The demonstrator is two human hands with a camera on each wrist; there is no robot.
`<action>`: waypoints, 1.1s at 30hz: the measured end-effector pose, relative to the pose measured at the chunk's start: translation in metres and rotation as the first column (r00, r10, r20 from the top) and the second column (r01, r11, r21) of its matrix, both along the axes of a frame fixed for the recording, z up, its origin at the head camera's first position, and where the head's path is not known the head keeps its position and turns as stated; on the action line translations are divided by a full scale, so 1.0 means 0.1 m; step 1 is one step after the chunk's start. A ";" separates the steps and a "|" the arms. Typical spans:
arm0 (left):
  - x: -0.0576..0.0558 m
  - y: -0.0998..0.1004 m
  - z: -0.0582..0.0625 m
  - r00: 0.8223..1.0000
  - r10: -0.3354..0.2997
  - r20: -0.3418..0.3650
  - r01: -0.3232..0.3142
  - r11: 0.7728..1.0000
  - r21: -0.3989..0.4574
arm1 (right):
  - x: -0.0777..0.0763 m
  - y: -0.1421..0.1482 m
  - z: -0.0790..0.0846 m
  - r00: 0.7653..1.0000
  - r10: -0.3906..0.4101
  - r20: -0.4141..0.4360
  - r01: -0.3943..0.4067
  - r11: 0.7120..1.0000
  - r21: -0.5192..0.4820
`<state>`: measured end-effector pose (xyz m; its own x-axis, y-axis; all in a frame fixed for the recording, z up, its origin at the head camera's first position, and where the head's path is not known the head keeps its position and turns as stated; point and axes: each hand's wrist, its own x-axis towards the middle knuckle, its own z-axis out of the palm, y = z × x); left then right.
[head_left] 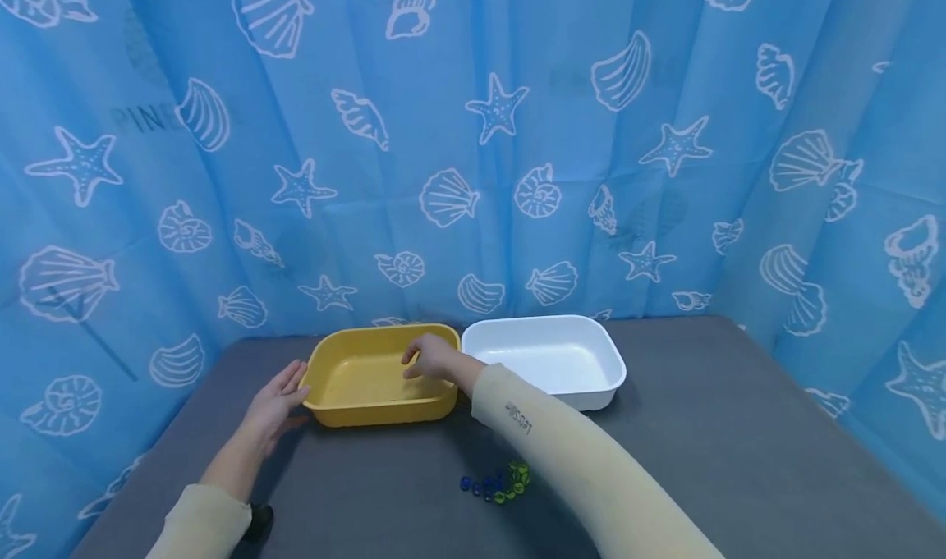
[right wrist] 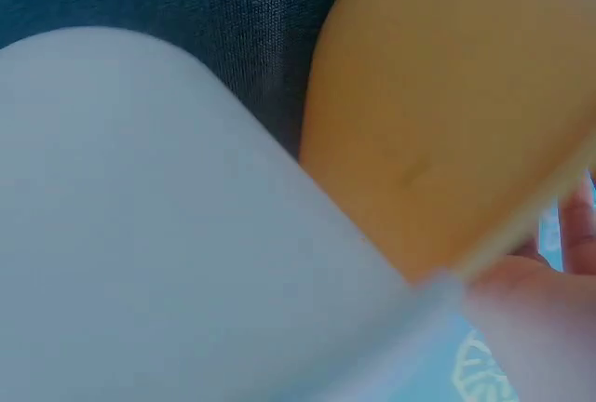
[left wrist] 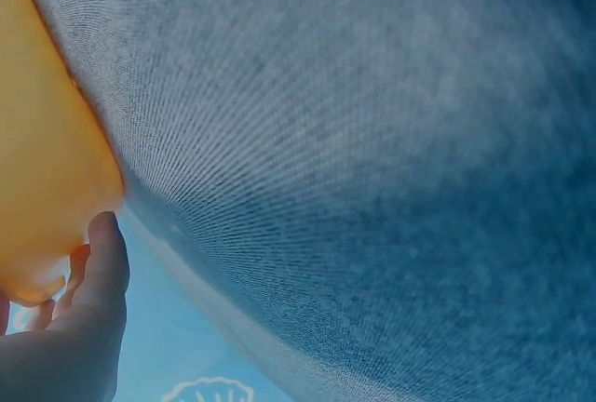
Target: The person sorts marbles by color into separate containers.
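Observation:
A yellow tub (head_left: pixel 380 415) stands at the back left of the grey table. My left hand (head_left: pixel 275 403) is at its left end, fingers extended, fingertips right at the rim. In the left wrist view, the thumb (left wrist: pixel 109 258) lies by the tub's corner. My right hand (head_left: pixel 436 357) reaches over the tub's right part, fingers loosely bent downward; nothing shows between them. Next to the yellow tub, a white tub (head_left: pixel 543 358) sits partly behind the right forearm. Small glossy blue pieces (head_left: pixel 488 487) and yellow-green pieces (head_left: pixel 519 477) lie together nearer the front.
A grey cloth-like surface (head_left: pixel 369 493) covers the table. Behind it and along both sides hangs a blue curtain (head_left: pixel 473 148) printed with white shells and starfish. A small black object (head_left: pixel 259 522) shows beside the left sleeve.

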<state>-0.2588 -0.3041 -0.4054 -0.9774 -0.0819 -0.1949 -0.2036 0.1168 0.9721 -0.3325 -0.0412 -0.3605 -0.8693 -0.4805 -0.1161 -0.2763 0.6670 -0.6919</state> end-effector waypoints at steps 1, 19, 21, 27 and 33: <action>0.00 0.00 0.00 1.000 0.001 0.002 -0.001 1.000 -0.001 | 0.02 0.01 0.02 1.000 0.009 0.000 -0.009 1.000 -0.003; -0.01 0.00 0.00 1.000 -0.001 0.006 0.001 1.000 -0.003 | 0.44 0.56 0.05 0.979 0.193 -0.071 -0.204 0.950 -0.236; -0.02 0.00 -0.01 1.000 -0.005 0.005 0.005 1.000 -0.004 | 0.46 0.62 0.02 0.971 0.228 -0.066 -0.237 0.942 -0.239; -0.01 0.00 -0.01 1.000 -0.006 0.005 0.006 1.000 0.001 | 0.54 0.76 -0.07 0.938 0.345 -0.015 -0.341 0.919 -0.196; -0.01 0.00 -0.02 1.000 0.015 0.001 -0.015 1.000 -0.003 | 0.57 0.85 -0.17 0.900 0.429 0.081 -0.415 0.898 -0.143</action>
